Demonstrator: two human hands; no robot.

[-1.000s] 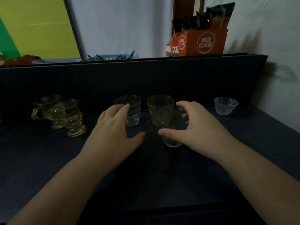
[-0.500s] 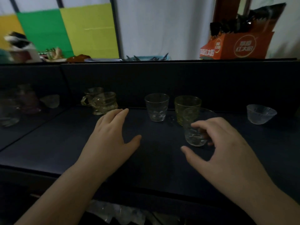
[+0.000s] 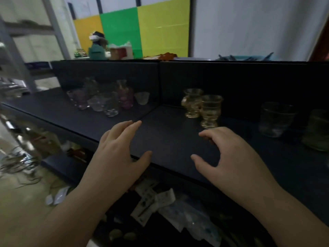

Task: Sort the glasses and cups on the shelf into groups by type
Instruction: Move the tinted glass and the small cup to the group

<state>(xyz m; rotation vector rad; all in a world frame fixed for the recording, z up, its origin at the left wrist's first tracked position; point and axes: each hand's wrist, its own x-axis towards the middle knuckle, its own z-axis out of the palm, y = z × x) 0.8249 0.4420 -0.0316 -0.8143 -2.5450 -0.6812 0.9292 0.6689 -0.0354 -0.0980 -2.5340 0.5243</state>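
On the dark shelf (image 3: 170, 139) two amber footed cups with handles (image 3: 193, 103) (image 3: 211, 111) stand side by side at centre right. Further right are a clear tumbler (image 3: 275, 120) and a greenish tumbler (image 3: 318, 131), cut by the frame edge. At the left back is a blurred cluster of several glasses: pinkish ones (image 3: 125, 97), clear ones (image 3: 110, 106) and a small pale cup (image 3: 142, 98). My left hand (image 3: 117, 152) hovers flat over the shelf's front with straight fingers. My right hand (image 3: 231, 157) hovers just in front of the nearer amber cup, fingers loosely curled, holding nothing.
A dark back panel (image 3: 231, 81) runs behind the shelf, with a seam at its middle. Below the shelf edge lie plastic packets (image 3: 156, 202). Tangled cables (image 3: 17, 161) sit on the floor at the left. Dishes and boxes stand beyond the panel.
The view has swung left along the shelf. My right hand has let go of the clear glass and moved left, empty. The left cluster of glasses has come into sight.
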